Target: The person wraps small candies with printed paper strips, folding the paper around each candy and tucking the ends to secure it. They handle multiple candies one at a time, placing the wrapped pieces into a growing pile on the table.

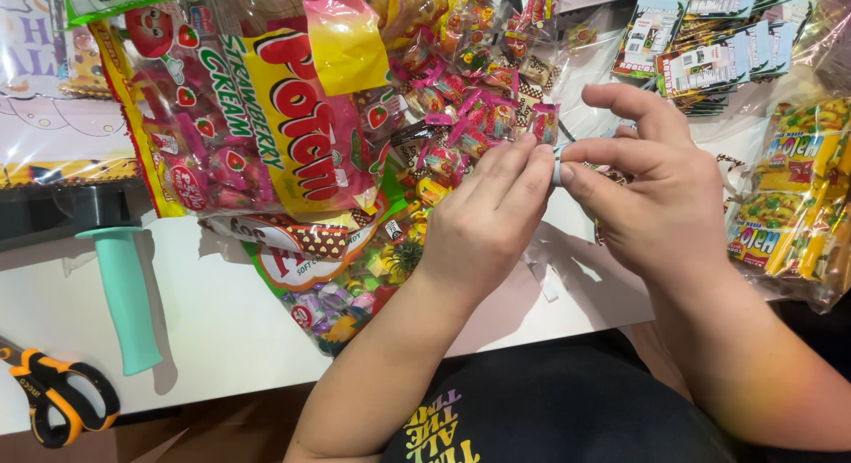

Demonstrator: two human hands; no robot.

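1. At the centre of the frame the left hand [483, 224] and right hand [651, 193] meet fingertip to fingertip, both pinched narrow on a small pale blue strip [558, 166] held between them, above the white surface [222, 312].
2. The step in hand looks like fine fingertip work on that strip, peeling or folding it; the next move seems to need a steady pinch from both hands.
3. Just behind the hands, a clear bag [470, 82] holds a heap of small wrapped candies.
4. Upper left, a large pink-and-yellow candy bag [257, 108] lies full.
5. At the right edge, yellow sweet packets [789, 206]; above them, stacked small cards [709, 46].
6. Lower left: a teal handle [124, 295] and orange scissors [62, 396].
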